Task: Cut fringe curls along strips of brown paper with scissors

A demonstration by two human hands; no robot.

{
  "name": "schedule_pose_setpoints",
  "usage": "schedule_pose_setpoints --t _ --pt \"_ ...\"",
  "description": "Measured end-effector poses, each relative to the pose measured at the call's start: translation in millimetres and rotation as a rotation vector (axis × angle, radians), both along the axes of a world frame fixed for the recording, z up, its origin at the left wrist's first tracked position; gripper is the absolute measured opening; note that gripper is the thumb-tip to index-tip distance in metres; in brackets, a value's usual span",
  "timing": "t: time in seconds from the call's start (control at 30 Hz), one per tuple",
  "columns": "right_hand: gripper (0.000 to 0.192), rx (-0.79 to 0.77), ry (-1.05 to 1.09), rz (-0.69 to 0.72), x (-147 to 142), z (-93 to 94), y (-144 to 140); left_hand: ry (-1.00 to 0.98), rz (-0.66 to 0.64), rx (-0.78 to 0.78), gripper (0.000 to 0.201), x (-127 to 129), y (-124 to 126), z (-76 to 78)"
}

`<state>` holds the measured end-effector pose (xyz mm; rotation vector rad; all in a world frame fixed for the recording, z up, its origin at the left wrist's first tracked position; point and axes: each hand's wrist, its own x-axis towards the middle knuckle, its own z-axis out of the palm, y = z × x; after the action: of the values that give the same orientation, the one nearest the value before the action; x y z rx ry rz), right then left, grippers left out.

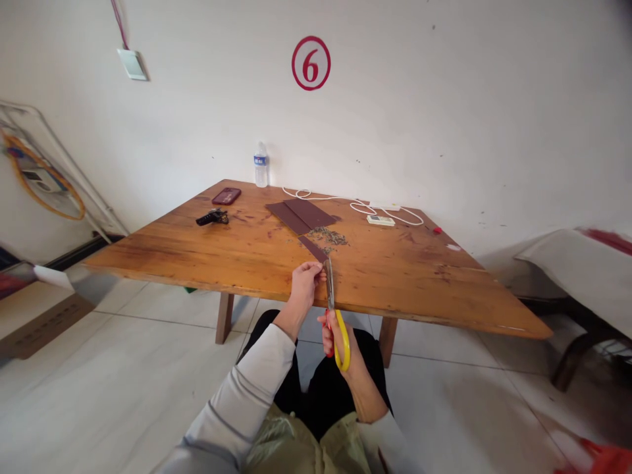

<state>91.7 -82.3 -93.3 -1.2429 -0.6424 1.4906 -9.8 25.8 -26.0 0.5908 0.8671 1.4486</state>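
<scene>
Pinching the strip near its close end, the left hand (305, 283) has its grip pressed together at the fingertips, thumb against fingers, near the front edge of the table (409, 276). The dark brown strip (314, 248) runs from that pinch away across the wood towards two dark brown sheets (292, 216). The right hand (354, 355) has its grip closed round the red and yellow handles of the scissors (331, 289); the blades point away from the body, tips beside the left fingertips. Whether the blades are parted cannot be told at this size. A loose scatter of clippings (330, 236) lies beside the strip and the nearer corner of the sheets.

Assessment: for sound work, the left fingertips should sit back from the blade line, as clearance there appears slight. The strip is best held taut and square to the blades, fed forward in small, even amounts, with short closing strokes made near the tips. Cutting over the scatter, rather than at the table's edge, would likely keep pieces off the floor (162, 368).
</scene>
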Motion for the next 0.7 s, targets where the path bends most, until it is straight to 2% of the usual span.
schedule_pose_setpoints --t 0.1,0.33,0.7 --pt "0.085 0.015 -0.038 -0.012 -0.1 1.0 1.3 -0.006 0.000 0.003 0.020 -0.7 -0.6 0.4" --pt "0.072 -0.034 -0.069 -0.008 -5.4 4.5 8.5 -0.016 0.000 0.021 0.020 -0.6 -2.8 2.7" --pt "0.081 -0.089 -0.044 0.021 -6.9 12.8 6.5 -0.023 -0.012 0.017 0.024 -1.6 -1.6 1.5"
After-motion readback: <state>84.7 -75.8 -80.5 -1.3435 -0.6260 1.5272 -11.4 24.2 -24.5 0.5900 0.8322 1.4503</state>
